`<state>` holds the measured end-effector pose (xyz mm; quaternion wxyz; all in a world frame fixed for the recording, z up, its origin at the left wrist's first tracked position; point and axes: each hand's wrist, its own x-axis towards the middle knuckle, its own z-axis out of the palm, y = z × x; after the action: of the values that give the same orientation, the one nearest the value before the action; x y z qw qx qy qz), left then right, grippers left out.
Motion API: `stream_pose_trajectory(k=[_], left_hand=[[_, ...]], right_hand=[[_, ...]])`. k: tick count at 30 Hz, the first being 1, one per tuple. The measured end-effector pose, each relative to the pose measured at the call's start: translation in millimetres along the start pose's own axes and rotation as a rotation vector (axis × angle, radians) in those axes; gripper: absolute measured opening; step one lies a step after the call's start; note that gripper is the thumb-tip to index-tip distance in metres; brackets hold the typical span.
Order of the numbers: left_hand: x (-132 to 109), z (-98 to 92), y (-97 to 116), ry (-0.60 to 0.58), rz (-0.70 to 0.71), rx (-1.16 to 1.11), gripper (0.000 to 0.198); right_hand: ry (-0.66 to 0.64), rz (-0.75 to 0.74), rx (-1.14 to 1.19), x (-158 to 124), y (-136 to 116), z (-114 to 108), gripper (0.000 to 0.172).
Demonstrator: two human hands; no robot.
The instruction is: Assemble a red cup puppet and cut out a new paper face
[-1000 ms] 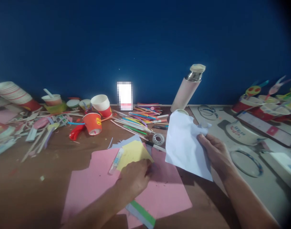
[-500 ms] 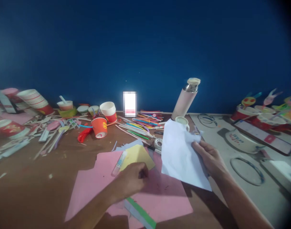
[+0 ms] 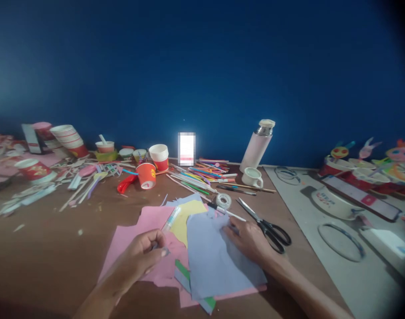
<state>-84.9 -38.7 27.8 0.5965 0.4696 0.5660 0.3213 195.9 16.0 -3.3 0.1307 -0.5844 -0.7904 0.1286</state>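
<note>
A pale blue sheet of paper (image 3: 212,257) with a ragged upper right edge lies over pink paper (image 3: 122,248) and yellow paper (image 3: 189,213). My right hand (image 3: 251,239) is closed on that ragged edge, fingertips partly hidden. Over the pink paper, my left hand (image 3: 141,254) is closed in a pinch, with a small bluish scrap at its fingertips. A clear-barrelled pen (image 3: 172,219) rests on the papers behind it. Black-handled scissors (image 3: 267,226) lie beside my right hand, blades open slightly. A green-and-blue strip (image 3: 182,272) sticks out from under the blue sheet.
Behind the papers are a tape roll (image 3: 223,201), coloured sticks (image 3: 202,177), a mug (image 3: 252,177) and a thermos (image 3: 256,148). A red cup (image 3: 146,176) and craft scraps (image 3: 86,181) are at left. Decorated cups (image 3: 365,166) and a phone (image 3: 362,197) occupy the right.
My right hand has lowered the blue sheet and moved it left onto the papers, uncovering the scissors. My left hand has drawn back to the left. The view has shifted slightly left.
</note>
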Motion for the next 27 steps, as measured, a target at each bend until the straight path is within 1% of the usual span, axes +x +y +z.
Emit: stream_pose_trajectory(k=[4,8,10,12,14,16,18,21,24,25,27], left_hand=[[-10.8,11.1,-12.2,-0.059,0.052,-0.040,0.016],[-17.7,15.0,-22.0,-0.081,0.061,-0.091,0.019],[-17.9,17.0,-22.6,-0.076,0.071,-0.104,0.021],[-15.0,20.3,-18.3,-0.107,0.084,-0.068,0.021],[-8.4,25.0,-9.6,-0.168,0.086,0.014,0.021],[2.0,31.2,1.5,-0.190,0.088,0.122,0.021],[15.5,38.7,12.4,-0.195,0.139,0.209,0.020],[38.1,50.9,24.2,-0.255,0.201,0.255,0.019],[57.2,61.8,27.1,-0.288,0.246,0.283,0.017],[61.9,64.6,25.8,-0.293,0.248,0.277,0.017],[68.1,68.5,20.4,-0.286,0.242,0.247,0.017]], right_hand=[[0.037,0.015,-0.091,-2.9,-0.7,6.1,0.019],[0.060,0.008,-0.149,-2.9,-1.0,7.8,0.020],[0.068,0.008,-0.180,-2.3,-0.9,8.3,0.020],[0.070,0.014,-0.214,-1.8,-0.9,9.1,0.020],[0.072,0.024,-0.248,-1.9,-1.4,9.7,0.021],[0.079,0.030,-0.279,-2.7,-3.0,9.5,0.023],[0.088,0.030,-0.302,-3.5,-5.1,7.8,0.025],[0.114,0.013,-0.324,-3.9,-7.0,4.0,0.023],[0.212,-0.059,-0.294,-4.0,-6.5,0.8,0.016],[0.244,-0.099,-0.247,-4.6,-6.5,-0.1,0.014],[0.254,-0.174,-0.071,-7.0,-7.8,-2.5,0.012]])
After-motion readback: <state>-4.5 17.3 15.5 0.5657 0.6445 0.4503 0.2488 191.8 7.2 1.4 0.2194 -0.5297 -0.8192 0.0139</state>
